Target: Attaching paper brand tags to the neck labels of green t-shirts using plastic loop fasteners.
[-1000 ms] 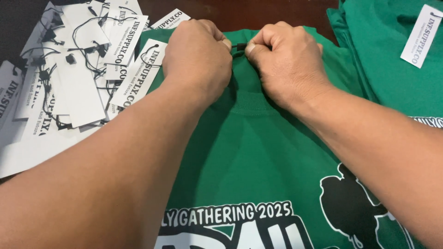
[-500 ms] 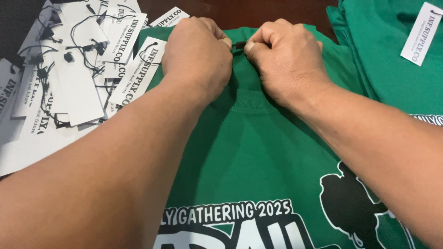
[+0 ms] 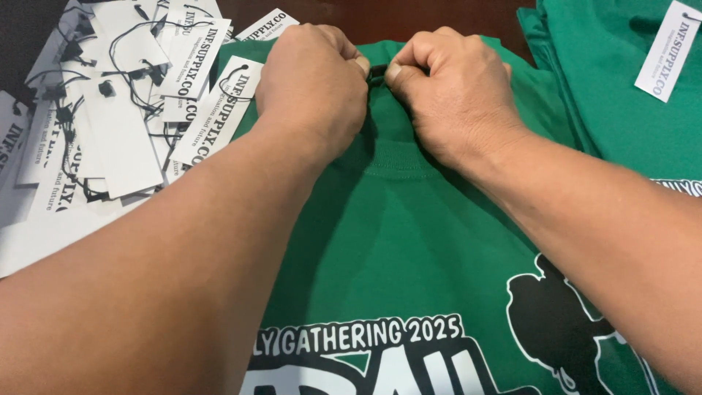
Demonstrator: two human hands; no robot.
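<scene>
A green T-shirt (image 3: pixel 409 241) with white lettering and a black print lies flat in front of me, collar away from me. My left hand (image 3: pixel 314 77) and my right hand (image 3: pixel 453 91) are both fisted at the collar, knuckles almost touching. Between their fingertips a small black piece (image 3: pixel 377 72) shows, pinched from both sides; I cannot tell if it is a cord or a fastener. The collar's far edge is hidden under my fists.
A heap of white paper hang tags with black strings (image 3: pixel 110 110) lies to the left on the dark wooden table (image 3: pixel 380 18). At the right sits a stack of folded green shirts (image 3: pixel 607 80) with one white tag (image 3: pixel 669 51) on top.
My hands have stayed at the collar with only slight shifts of the fingers. Nothing else has moved.
</scene>
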